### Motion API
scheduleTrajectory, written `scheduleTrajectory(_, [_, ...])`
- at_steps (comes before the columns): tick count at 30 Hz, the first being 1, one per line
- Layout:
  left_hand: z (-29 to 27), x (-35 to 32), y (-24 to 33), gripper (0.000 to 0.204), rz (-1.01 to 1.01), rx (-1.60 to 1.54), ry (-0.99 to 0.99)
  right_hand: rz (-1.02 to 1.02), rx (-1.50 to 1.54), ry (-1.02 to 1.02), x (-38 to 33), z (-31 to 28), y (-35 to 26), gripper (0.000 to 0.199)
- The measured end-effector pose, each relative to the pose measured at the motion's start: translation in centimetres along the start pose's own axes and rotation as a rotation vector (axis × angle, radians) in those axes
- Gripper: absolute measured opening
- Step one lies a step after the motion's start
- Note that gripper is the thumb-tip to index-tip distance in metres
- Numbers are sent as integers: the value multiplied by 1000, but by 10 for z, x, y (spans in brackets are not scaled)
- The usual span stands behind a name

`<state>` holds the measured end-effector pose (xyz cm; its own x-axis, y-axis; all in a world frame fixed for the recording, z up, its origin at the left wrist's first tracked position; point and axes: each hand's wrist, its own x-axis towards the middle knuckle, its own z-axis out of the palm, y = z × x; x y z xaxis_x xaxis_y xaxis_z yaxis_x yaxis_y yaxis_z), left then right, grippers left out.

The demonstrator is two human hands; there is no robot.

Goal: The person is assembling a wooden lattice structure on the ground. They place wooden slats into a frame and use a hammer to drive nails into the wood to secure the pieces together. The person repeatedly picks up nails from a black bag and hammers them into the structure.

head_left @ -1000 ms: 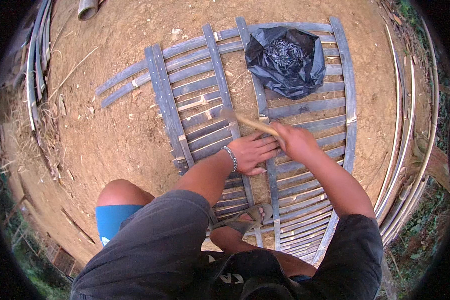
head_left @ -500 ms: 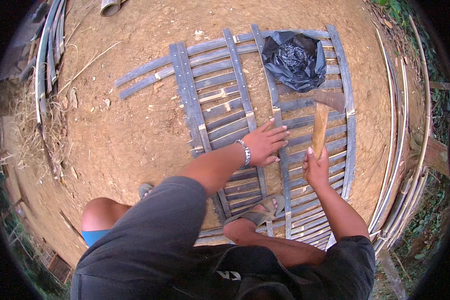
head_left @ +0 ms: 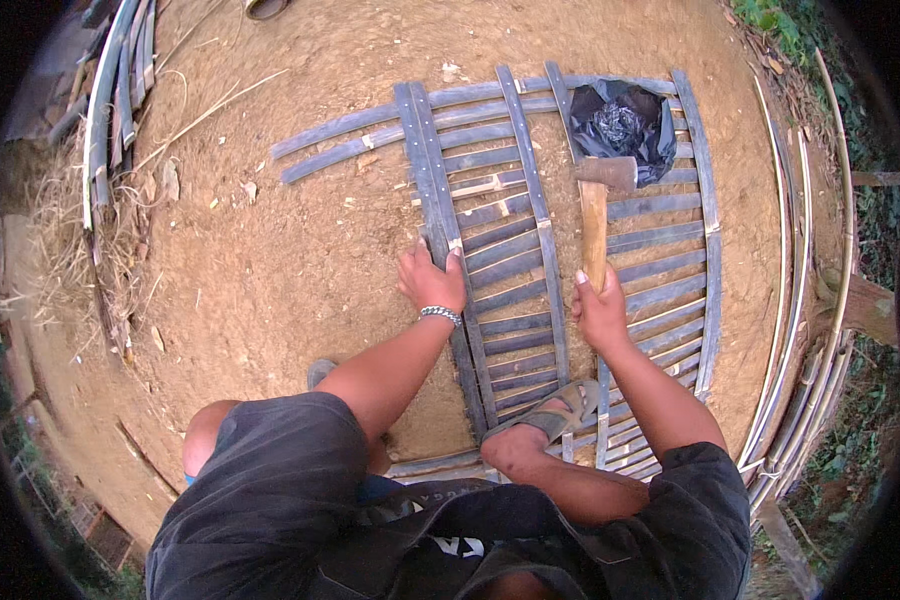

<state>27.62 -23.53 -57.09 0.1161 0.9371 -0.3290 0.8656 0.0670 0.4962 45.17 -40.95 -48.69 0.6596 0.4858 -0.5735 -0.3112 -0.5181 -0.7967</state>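
My right hand (head_left: pixel 602 312) is wrapped round the lower end of a hatchet's (head_left: pixel 593 232) wooden handle. Its rusty head points up and overlaps the near edge of an open black plastic bag (head_left: pixel 652 150), which has a heap of nails (head_left: pixel 620 122) inside. A flat frame of dark split-bamboo slats (head_left: pixel 660 207) lies on the ground beneath. At its left side my left hand (head_left: pixel 433 282), with a metal bracelet at the wrist, grips the edge of a long doubled slat (head_left: pixel 427 170); the thumb lies on top and the fingertips are partly hidden.
My sandalled foot (head_left: pixel 560 408) stands on the frame's near part. Two slat ends (head_left: pixel 315 150) stick out at the far left over bare dirt (head_left: pixel 280 250). Long bamboo strips lie in a bundle (head_left: pixel 105 110) at far left, and bamboo poles (head_left: pixel 815 400) run along the right.
My left hand has moved left from the middle slats to the doubled slat, its spread fingers now closing on it. The hatchet has swung left, its head turning. The view has shifted slightly.
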Motion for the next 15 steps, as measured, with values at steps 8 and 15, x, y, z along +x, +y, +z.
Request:
scheduleTrajectory(8, [7,7,-13,74,83,-113,-7,1,-88,-43,-17,2,4,19])
scheduleTrajectory(15, [4,13,-16,80,98,-163,-54,52,-36,-37,-22,8,21,23])
